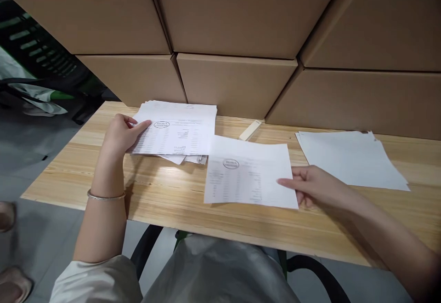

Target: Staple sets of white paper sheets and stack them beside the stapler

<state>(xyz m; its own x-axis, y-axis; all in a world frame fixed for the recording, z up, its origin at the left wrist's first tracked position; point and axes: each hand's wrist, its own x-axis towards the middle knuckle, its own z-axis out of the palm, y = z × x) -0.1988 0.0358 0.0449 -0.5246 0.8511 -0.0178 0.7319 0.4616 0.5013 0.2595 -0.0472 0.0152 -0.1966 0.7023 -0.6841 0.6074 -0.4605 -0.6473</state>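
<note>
My left hand (pixel 126 133) grips the left edge of a stack of printed paper sheets (pixel 186 128), thumb on top and the other fingers mostly hidden. The top page carries an oval stamp and columns of small print. Between the thumb and fingers of my right hand (pixel 308 184) is a single printed sheet (pixel 248 174), held by its right edge over the table. It also bears an oval stamp; its upper left corner meets the stack's right side. Farther right, a pile of blank-looking white sheets (pixel 351 158) lies on the table.
Large cardboard boxes (pixel 237 82) are stacked along the back of the wooden table (pixel 165 206). A small cream-coloured flat bar (pixel 250 130) lies near them, behind the held sheet. At the left are a dark chair (pixel 41 50) and another person's feet (pixel 14 284).
</note>
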